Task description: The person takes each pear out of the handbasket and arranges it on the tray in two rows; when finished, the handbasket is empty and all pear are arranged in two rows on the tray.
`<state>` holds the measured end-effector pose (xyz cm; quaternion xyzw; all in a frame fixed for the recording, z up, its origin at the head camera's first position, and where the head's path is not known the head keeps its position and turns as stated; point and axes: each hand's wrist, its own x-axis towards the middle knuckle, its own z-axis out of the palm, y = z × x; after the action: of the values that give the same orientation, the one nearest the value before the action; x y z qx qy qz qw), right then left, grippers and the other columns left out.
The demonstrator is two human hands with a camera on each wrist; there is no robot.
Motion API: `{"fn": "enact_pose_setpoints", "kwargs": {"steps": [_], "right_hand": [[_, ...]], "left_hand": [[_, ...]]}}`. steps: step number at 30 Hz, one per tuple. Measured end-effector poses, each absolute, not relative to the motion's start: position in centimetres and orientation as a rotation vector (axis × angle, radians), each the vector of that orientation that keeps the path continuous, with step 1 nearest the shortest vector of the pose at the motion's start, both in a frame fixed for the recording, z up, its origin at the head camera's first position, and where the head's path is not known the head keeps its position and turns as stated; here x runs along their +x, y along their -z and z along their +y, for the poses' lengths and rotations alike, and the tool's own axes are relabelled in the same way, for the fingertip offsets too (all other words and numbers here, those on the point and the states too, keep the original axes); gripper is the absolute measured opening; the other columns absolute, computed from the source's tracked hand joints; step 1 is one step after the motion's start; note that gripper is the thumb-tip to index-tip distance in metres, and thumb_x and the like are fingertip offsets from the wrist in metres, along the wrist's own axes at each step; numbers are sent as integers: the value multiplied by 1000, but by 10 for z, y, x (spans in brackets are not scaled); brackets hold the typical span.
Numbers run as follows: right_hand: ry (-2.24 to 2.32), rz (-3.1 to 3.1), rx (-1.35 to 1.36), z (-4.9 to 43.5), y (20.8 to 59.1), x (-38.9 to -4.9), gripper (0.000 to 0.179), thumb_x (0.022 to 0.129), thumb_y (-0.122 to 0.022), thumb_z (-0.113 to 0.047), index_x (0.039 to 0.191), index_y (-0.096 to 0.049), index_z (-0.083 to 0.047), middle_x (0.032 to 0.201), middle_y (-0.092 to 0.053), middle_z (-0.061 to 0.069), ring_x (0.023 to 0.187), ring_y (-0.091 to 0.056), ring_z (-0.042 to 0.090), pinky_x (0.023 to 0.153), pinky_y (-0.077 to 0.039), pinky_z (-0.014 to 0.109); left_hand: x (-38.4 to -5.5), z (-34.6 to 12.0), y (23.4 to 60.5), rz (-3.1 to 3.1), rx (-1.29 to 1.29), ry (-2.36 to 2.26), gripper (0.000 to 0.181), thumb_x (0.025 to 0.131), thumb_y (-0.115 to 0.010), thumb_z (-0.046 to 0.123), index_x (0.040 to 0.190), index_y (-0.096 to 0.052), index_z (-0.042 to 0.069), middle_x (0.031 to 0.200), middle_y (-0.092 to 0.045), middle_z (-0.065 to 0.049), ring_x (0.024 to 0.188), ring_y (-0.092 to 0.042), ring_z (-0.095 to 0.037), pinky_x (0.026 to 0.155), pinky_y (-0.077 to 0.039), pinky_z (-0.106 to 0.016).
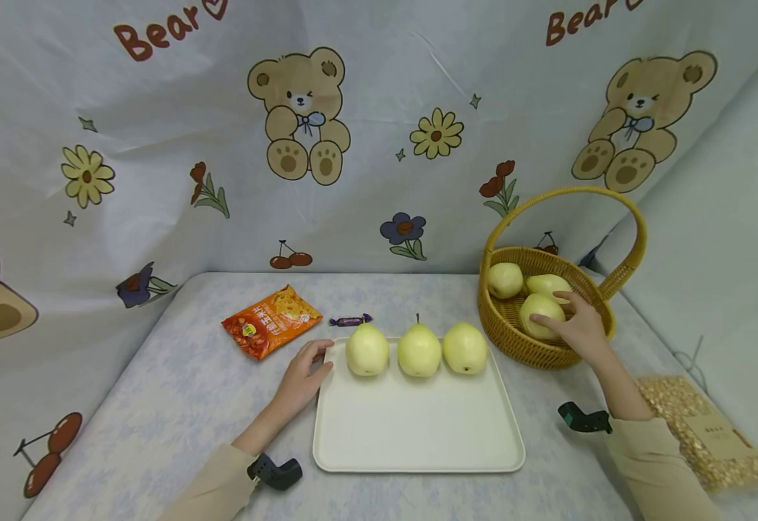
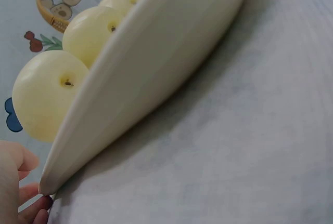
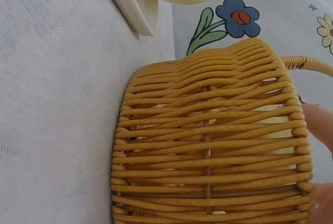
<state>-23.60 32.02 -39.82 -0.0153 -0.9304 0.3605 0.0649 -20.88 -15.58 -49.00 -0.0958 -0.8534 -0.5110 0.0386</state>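
Note:
A white rectangular tray [image 1: 418, 427] carries three pale yellow pears in a row along its back edge: a left pear [image 1: 367, 350], a middle pear [image 1: 419, 351] and a right pear [image 1: 465, 349]. My left hand [image 1: 301, 373] holds the tray's back left corner, thumb and fingertips at the rim. Over the wicker basket [image 1: 509, 347], my right hand [image 1: 577, 325] grips a pear [image 1: 542, 316] between thumb and fingers. Two more pears lie behind it in the basket, one round [image 1: 505, 280] and one longer [image 1: 548, 284]. The basket wall hides most of this grasp in the right wrist view.
An orange snack packet [image 1: 271, 322] lies left of the tray, and a purple wrapped candy [image 1: 351, 320] sits behind it. The basket's tall handle [image 1: 568, 190] arches over its opening. A bag of grain-like pieces [image 1: 704, 434] lies beside my right forearm.

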Motion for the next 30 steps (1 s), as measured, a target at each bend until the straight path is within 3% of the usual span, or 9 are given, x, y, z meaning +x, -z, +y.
{"fn": "enact_pose_setpoints", "kwargs": {"steps": [3, 6, 8, 11, 23, 30], "right_hand": [[-1094, -2706, -92, 317, 395, -232, 78, 86, -67, -40, 142, -36, 4, 132, -47, 36, 109, -53, 40, 74, -50, 31], [-1129, -2606, -137, 312, 388, -228, 73, 86, -68, -38, 140, -41, 2, 127, -53, 31, 93, -55, 13, 64, -42, 12], [-1171, -2562, -163, 308, 382, -224, 72, 85, -69, -38, 140, -41, 0, 128, -53, 29, 85, -48, -2, 61, -41, 7], [-1202, -2553, -191, 297, 371, -216, 73, 85, -68, -41, 142, -40, -3, 130, -52, 25, 80, -43, -12, 61, -41, 6], [-1444, -2537, 99, 216, 358, -182, 56, 88, -68, -24, 135, -47, -3, 125, -57, 23, 86, -53, -16, 71, -50, 8], [-1671, -2631, 242, 158, 376, -162, 50, 85, -71, -18, 129, -52, -3, 118, -62, 22, 94, -64, 10, 74, -52, 18]], "left_hand": [[-208, -156, 492, -2620, -284, 1574, 36, 93, -57, 12, 129, -55, 8, 133, -53, -9, 121, -55, -26, 105, -44, -46], [-208, -155, 493, -2625, -284, 1566, 36, 93, -57, 13, 129, -55, 9, 134, -53, -9, 120, -55, -26, 105, -44, -46], [-208, -155, 492, -2629, -278, 1577, 36, 94, -57, 14, 129, -55, 10, 134, -53, -8, 120, -54, -26, 104, -44, -46], [-208, -156, 491, -2632, -285, 1577, 36, 94, -56, 14, 130, -54, 10, 135, -52, -9, 121, -54, -26, 104, -45, -47], [-211, -156, 488, -2653, -280, 1576, 36, 95, -56, 17, 130, -54, 12, 136, -51, -8, 121, -53, -25, 103, -45, -46], [-209, -157, 491, -2630, -283, 1558, 36, 94, -56, 14, 130, -54, 10, 135, -52, -9, 119, -55, -25, 102, -46, -47]]}}
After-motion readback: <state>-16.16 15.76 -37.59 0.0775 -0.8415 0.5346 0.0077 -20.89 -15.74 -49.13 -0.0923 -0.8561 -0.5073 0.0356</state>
